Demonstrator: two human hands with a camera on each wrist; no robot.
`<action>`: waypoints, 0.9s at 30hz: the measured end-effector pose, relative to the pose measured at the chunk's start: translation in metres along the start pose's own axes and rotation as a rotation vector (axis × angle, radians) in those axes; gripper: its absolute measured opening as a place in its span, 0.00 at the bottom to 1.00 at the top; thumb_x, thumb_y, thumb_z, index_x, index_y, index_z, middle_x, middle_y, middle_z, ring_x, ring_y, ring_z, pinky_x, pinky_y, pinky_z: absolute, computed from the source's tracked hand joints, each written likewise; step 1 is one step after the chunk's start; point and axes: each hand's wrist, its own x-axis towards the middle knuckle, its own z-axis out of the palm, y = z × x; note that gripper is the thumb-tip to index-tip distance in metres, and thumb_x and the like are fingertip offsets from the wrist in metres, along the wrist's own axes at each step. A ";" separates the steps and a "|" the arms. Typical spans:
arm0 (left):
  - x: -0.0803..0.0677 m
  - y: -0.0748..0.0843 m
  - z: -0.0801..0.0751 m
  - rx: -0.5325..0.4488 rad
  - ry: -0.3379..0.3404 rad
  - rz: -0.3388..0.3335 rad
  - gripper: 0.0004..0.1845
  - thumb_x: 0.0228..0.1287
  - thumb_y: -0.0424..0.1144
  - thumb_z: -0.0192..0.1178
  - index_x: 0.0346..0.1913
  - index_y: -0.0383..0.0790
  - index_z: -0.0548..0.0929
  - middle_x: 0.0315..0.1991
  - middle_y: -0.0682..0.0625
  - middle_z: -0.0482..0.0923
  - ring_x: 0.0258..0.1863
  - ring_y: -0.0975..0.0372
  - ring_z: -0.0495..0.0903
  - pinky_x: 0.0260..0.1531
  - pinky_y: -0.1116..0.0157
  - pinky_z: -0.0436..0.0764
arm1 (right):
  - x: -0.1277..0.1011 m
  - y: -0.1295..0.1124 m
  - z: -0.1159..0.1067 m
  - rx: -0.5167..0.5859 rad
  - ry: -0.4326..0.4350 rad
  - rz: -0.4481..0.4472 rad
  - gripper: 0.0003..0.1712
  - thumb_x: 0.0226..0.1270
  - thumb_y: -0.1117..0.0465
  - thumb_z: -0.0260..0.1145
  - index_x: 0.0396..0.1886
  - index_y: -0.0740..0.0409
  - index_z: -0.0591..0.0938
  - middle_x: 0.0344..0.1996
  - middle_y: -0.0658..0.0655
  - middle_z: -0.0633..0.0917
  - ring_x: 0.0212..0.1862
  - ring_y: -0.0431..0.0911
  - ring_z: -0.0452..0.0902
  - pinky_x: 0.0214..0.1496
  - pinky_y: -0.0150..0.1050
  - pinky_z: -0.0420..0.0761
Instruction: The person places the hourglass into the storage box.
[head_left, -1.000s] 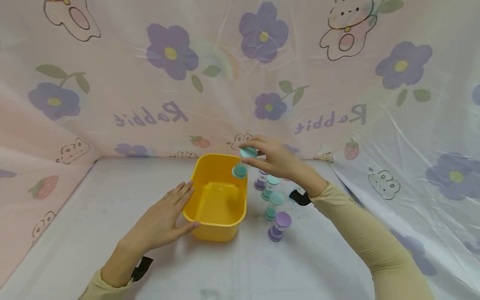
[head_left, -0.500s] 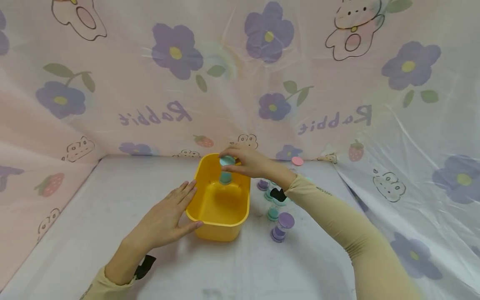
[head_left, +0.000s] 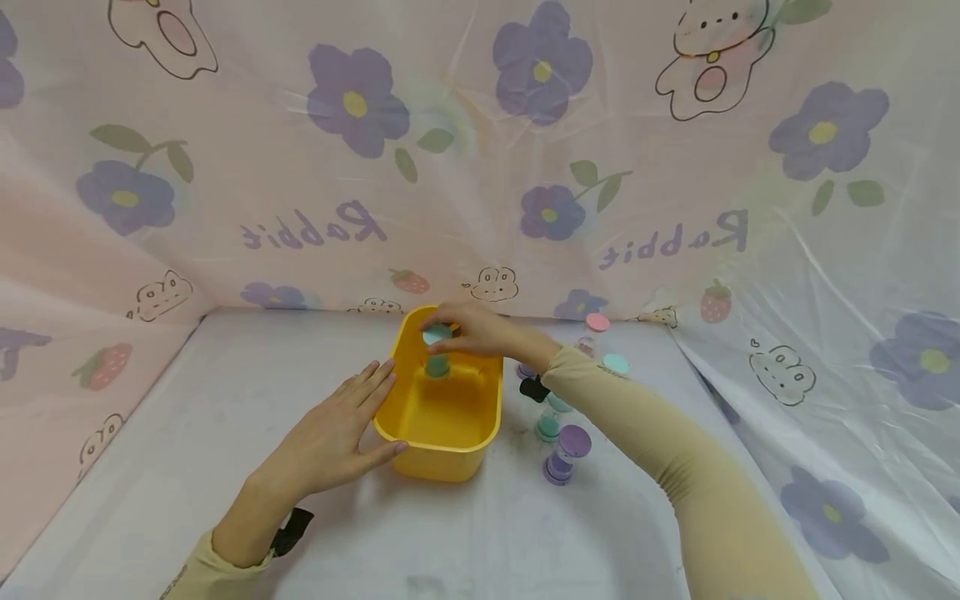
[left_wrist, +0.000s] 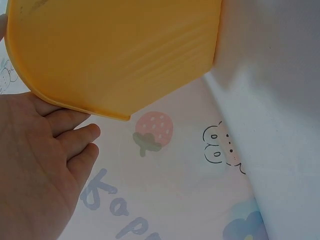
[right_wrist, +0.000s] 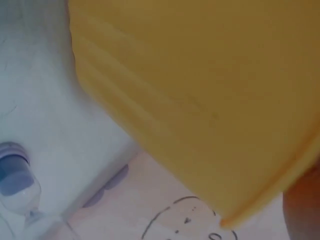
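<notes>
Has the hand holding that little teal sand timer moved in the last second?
Yes. The right hand carried the teal timer leftward and down, from the yellow tub's right rim to inside it.

White worktop (head_left: 187,467) with a tub and small hourglass timers

A yellow tub (head_left: 442,450) stands near the middle of the worktop. Just to its right stand small timers in a loose row: a purple-capped one (head_left: 564,454) nearest, a teal one (head_left: 547,427) behind it, then a teal-capped (head_left: 616,364) and a pink-capped one (head_left: 597,322) toward the back edge, partly hidden by a sleeve.
</notes>
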 end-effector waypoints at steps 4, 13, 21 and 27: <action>0.000 0.000 0.000 0.000 0.005 0.004 0.50 0.71 0.68 0.57 0.80 0.32 0.61 0.84 0.43 0.51 0.82 0.47 0.53 0.77 0.43 0.61 | 0.005 0.005 0.006 0.050 -0.031 0.021 0.23 0.69 0.56 0.75 0.61 0.57 0.85 0.60 0.56 0.85 0.57 0.46 0.82 0.60 0.33 0.84; 0.000 0.001 -0.002 -0.005 -0.029 -0.024 0.51 0.71 0.70 0.56 0.81 0.34 0.59 0.84 0.46 0.49 0.83 0.49 0.51 0.79 0.44 0.58 | 0.013 0.015 0.013 0.068 -0.097 0.082 0.24 0.69 0.54 0.74 0.63 0.55 0.85 0.60 0.52 0.86 0.59 0.44 0.82 0.65 0.33 0.81; 0.000 0.002 -0.002 0.000 -0.018 -0.019 0.51 0.71 0.69 0.57 0.81 0.33 0.60 0.84 0.45 0.50 0.82 0.48 0.52 0.78 0.44 0.59 | 0.017 0.016 0.015 0.058 -0.136 0.130 0.24 0.70 0.54 0.74 0.64 0.53 0.85 0.61 0.51 0.85 0.60 0.45 0.80 0.67 0.35 0.79; 0.000 0.002 -0.002 0.001 -0.023 -0.019 0.51 0.71 0.69 0.57 0.81 0.34 0.59 0.84 0.45 0.49 0.82 0.49 0.51 0.78 0.44 0.59 | 0.021 0.020 0.018 0.058 -0.140 0.142 0.24 0.70 0.55 0.74 0.64 0.53 0.85 0.60 0.51 0.86 0.60 0.45 0.80 0.67 0.35 0.79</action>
